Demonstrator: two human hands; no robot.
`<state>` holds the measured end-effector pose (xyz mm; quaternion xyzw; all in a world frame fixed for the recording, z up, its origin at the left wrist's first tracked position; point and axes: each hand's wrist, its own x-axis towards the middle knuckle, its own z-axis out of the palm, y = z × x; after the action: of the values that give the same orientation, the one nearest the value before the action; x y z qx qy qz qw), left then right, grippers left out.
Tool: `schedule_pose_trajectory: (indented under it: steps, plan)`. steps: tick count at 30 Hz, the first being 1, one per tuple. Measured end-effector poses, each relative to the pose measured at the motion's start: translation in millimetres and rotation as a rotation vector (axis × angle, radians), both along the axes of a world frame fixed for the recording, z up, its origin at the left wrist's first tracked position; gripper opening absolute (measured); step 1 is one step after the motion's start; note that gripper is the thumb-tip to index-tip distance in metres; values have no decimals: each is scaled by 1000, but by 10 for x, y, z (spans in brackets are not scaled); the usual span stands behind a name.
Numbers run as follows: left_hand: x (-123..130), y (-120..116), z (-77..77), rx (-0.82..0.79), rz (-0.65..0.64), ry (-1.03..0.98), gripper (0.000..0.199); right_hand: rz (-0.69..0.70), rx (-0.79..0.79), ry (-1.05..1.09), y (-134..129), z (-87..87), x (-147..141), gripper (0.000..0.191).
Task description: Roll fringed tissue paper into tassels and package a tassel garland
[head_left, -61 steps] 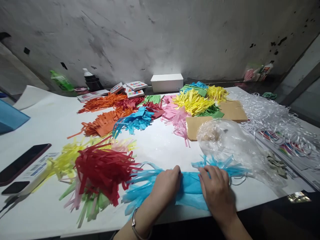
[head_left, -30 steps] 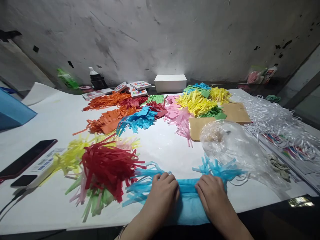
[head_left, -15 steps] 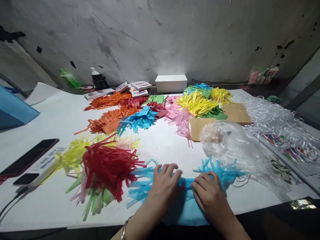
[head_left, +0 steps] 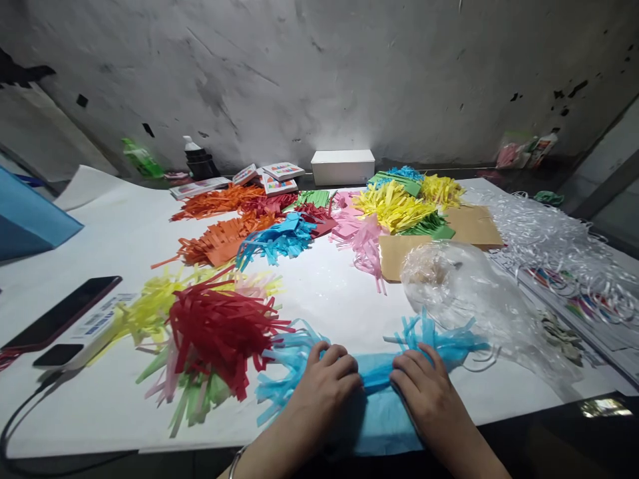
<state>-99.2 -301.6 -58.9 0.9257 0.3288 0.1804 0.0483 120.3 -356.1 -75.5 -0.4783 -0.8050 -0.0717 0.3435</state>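
1. Blue tissue paper (head_left: 378, 380), fringed at both ends, lies at the near edge of the white-covered worktop (head_left: 334, 289). Its left fringe meets the red fringed bundle (head_left: 219, 326); its right fringe lies beside the clear plastic bag (head_left: 474, 296).
2. Left hand (head_left: 329, 376): fingers curled over the middle band next to the left fringe, gripping it. Right hand (head_left: 424, 386): closed on the same band next to the right fringe.
3. Completed, as judged: strips are cut at both ends; a narrow band of folds is gathered between the hands.
4. Outstanding, as judged: the near portion remains flat and ungathered.
5. Change from half a second earlier: the left fingers, then raised and spread, now bend down; the gap between the hands is slightly wider. Surrounding bundles are unmoved.
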Motion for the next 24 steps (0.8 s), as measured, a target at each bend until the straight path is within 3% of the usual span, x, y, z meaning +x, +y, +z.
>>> schedule_pose_trajectory:
  steps: [3,6,9,11,16,20,24]
  plan:
    - [46,-46,-18,-41,150,-40,14,-75,-82,-43,61,9,-35,26]
    - [128,-82,20,-107,312,54,12,-206,-115,-120,156,-2,-109,22]
    - [184,-95,61,-132,386,154,8,-287,-122,-137,224,19,-148,17]
    - [194,-93,64,-128,381,162,9,-239,-114,-113,230,66,-144,13]
    - [157,-67,5,-71,257,53,13,81,-72,-70,168,152,-127,17]
    - [121,-48,-35,-1,113,-93,12,67,-57,-8,154,130,-173,21]
    - [118,-46,-59,32,75,-186,16,82,-29,11,155,92,-222,30]
